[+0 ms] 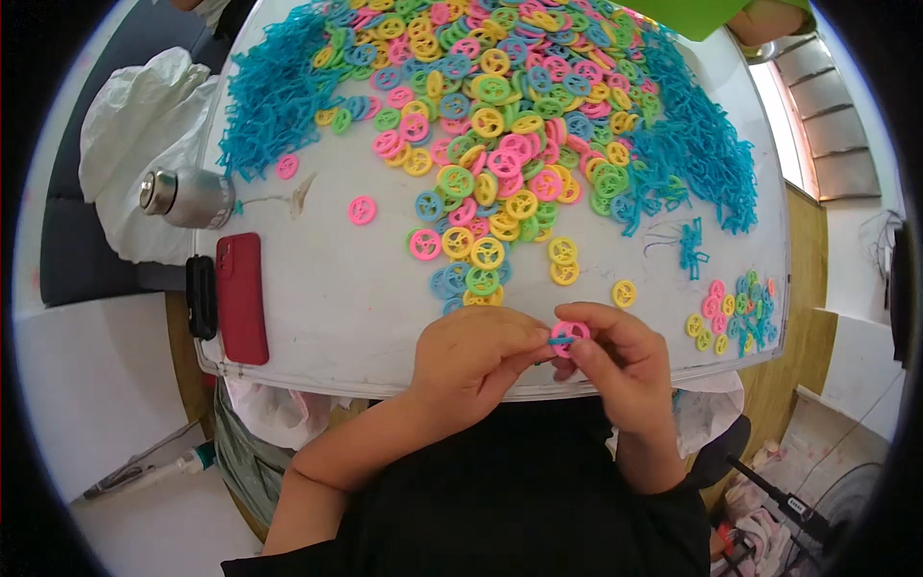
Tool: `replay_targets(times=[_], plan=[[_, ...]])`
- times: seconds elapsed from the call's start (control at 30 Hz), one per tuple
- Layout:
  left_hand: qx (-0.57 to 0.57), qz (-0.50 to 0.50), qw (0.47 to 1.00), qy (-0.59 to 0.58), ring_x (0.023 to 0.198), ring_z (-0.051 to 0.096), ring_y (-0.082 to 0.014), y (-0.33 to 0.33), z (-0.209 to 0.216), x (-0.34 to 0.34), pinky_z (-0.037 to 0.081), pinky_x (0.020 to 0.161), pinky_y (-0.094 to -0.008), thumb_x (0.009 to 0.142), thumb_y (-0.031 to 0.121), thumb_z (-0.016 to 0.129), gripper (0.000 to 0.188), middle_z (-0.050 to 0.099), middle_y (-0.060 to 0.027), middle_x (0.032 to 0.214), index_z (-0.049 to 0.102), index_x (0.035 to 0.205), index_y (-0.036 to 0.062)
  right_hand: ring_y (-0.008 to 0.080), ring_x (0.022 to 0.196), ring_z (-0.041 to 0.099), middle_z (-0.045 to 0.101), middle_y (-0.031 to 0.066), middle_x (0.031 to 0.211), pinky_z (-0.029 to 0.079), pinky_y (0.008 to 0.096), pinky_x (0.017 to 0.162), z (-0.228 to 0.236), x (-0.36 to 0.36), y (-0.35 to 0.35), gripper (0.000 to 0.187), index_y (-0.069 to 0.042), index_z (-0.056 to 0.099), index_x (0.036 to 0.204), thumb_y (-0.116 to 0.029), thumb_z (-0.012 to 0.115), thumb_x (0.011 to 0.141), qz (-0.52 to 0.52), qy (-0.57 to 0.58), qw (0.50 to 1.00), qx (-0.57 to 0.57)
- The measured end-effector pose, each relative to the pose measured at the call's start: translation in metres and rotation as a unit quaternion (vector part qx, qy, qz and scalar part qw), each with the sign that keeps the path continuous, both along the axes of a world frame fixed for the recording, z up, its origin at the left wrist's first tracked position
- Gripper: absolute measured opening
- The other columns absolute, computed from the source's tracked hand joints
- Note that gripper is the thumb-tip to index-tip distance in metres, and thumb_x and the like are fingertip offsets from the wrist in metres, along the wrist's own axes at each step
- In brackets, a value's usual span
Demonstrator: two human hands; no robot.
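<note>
Close to the table's front edge, my two hands meet around a small pink plastic wheel (572, 352). My right hand (627, 370) grips its rim between thumb and fingers. The fingertips of my left hand (476, 358) are pinched on a thin blue plastic piece (561, 340), which lies across the wheel's face. My left fingers cover most of that piece. Beyond my hands spreads a big heap of pink, yellow, green and blue wheels (506, 163). A single yellow wheel (624, 293) lies just past my right hand.
Tangled blue plastic pieces lie in a left pile (274, 96) and a right pile (702, 144). Small wheels with blue pieces (755, 313) sit at the right edge. A steel bottle (197, 197), a red phone (240, 298) and a black case (200, 296) line the left edge.
</note>
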State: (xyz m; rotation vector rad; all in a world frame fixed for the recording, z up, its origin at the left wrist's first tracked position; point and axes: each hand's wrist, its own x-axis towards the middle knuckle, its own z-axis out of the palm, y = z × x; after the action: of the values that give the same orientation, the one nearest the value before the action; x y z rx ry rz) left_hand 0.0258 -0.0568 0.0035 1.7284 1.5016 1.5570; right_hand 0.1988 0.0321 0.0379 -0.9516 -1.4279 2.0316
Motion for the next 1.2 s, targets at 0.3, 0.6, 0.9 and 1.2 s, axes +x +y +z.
replay_targets(times=[0.3, 0.6, 0.9, 1.2], plan=[[-0.132, -0.282, 0.948, -0.071, 0.087, 0.071, -0.0267, -0.001, 0.019, -0.005, 0.053, 0.071, -0.0340, 0.071, 0.036, 0.086, 0.062, 0.074, -0.0067, 0.099, 0.065, 0.123, 0.0084, 0.0182, 0.070, 0.065, 0.071, 0.0109, 0.082, 0.049, 0.0293, 0.063, 0.051, 0.166, 0.031, 0.022, 0.000, 0.072, 0.105, 0.000, 0.071, 0.083, 0.226, -0.257, 0.920, 0.188], [-0.135, -0.142, 0.980, -0.031, 0.076, 0.068, -0.0242, 0.004, 0.013, -0.002, 0.050, 0.066, -0.0339, 0.083, 0.011, 0.076, 0.016, 0.072, -0.0051, 0.086, 0.072, 0.099, 0.0092, 0.0241, 0.068, 0.065, 0.066, 0.0156, 0.075, 0.050, 0.0345, 0.064, 0.005, 0.223, 0.016, 0.028, 0.002, 0.069, 0.104, -0.017, 0.075, 0.084, -0.005, -0.665, 0.695, 0.274], [-0.146, -0.121, 0.981, -0.030, 0.076, 0.069, -0.0247, -0.007, 0.017, -0.003, 0.051, 0.066, -0.0334, 0.080, 0.002, 0.074, 0.015, 0.072, -0.0075, 0.086, 0.072, 0.095, 0.0058, 0.0250, 0.071, 0.064, 0.065, 0.0149, 0.081, 0.048, 0.0344, 0.065, -0.047, 0.088, 0.105, 0.018, 0.002, 0.064, 0.095, -0.013, 0.070, 0.088, -0.124, -0.499, 0.669, 0.538], [-0.131, -0.114, 0.985, -0.021, 0.075, 0.067, -0.0246, -0.007, 0.012, -0.005, 0.050, 0.064, -0.0342, 0.084, 0.007, 0.074, 0.014, 0.071, -0.0065, 0.085, 0.072, 0.097, 0.0073, 0.0141, 0.064, 0.064, 0.070, 0.0093, 0.081, 0.049, 0.0283, 0.058, -0.012, 0.069, 0.104, 0.013, -0.002, 0.067, 0.105, -0.008, 0.059, 0.097, -0.189, -0.355, 0.824, 0.400]])
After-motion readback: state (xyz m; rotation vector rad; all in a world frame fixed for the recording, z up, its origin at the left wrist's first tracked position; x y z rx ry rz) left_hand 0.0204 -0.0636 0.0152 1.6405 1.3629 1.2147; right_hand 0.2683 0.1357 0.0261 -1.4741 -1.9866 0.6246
